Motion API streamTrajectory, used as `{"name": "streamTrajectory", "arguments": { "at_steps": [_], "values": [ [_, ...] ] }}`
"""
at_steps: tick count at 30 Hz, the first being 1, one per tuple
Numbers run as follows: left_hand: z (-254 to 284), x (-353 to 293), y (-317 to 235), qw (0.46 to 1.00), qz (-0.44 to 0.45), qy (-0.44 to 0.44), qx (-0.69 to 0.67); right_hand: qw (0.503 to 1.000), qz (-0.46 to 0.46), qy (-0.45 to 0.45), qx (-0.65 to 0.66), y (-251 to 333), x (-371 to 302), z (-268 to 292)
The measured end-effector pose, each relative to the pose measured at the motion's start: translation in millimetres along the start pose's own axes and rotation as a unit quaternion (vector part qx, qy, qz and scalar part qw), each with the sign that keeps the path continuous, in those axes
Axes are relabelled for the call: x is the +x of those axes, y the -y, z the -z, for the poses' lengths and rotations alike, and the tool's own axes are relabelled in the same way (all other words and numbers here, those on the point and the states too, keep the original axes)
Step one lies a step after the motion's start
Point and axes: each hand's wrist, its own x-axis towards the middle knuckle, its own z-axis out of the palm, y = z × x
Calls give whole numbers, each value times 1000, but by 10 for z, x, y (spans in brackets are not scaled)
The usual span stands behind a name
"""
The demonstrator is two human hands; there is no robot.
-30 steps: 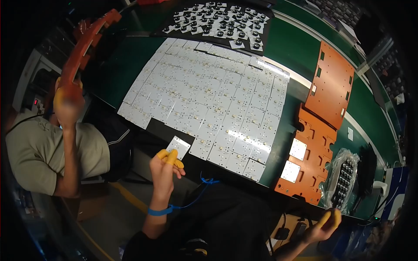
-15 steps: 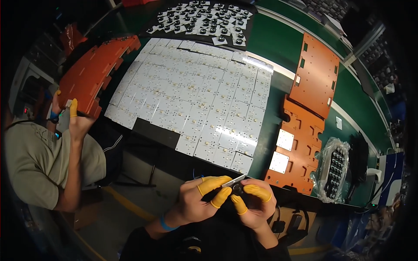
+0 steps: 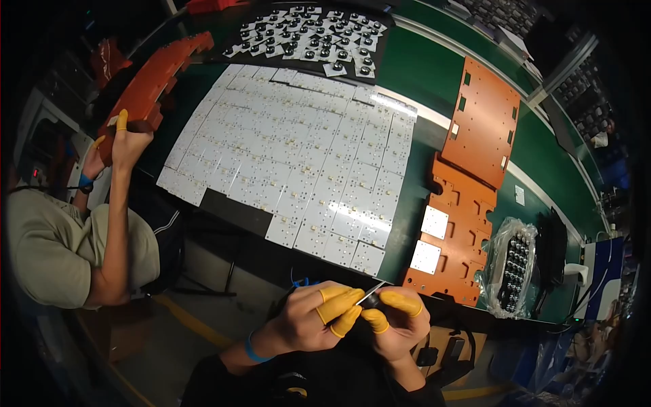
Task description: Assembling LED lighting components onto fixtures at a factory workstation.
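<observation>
Yellow finger cots cover several fingertips on both of my hands. My left hand [image 3: 315, 317] pinches a small white circuit board [image 3: 368, 294], which is tilted nearly edge-on. Against the board's underside, my right hand [image 3: 401, 327] grips a small black round lens piece [image 3: 371, 302] between thumb and fingers. The two parts meet or nearly meet; the fingers hide the contact. Just beyond my hands lies a large sheet of white circuit boards [image 3: 285, 149] on a black mat.
An orange fixture plate [image 3: 461, 224] with two white boards lies to the right, below a flat orange cover [image 3: 483, 122]. Nearby is a plastic-wrapped tray of black lenses [image 3: 519, 268]. Boards with lenses [image 3: 312, 37] fill a far black tray. At left, a co-worker [image 3: 74, 251] holds an orange plate [image 3: 146, 88].
The white board in my left hand has turned more edge-on beside the lens piece. The co-worker's orange plate has tilted and shifted. The whole view has moved slightly.
</observation>
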Motion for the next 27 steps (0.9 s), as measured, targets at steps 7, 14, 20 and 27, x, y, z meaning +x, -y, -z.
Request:
{"name": "streamTrajectory", "arguments": {
  "at_steps": [7,14,20,27],
  "values": [
    [72,-23,-39,993,58,62,-84,996,24,48,-64,103,4,82],
    [68,-174,9,891,340,104,-281,951,156,146,-225,136,151,179],
    [13,-110,5,907,297,118,-274,982,-14,153,-111,95,247,319],
    [-121,115,54,960,256,92,-68,985,46,81,-144,44,204,477]
  ]
}}
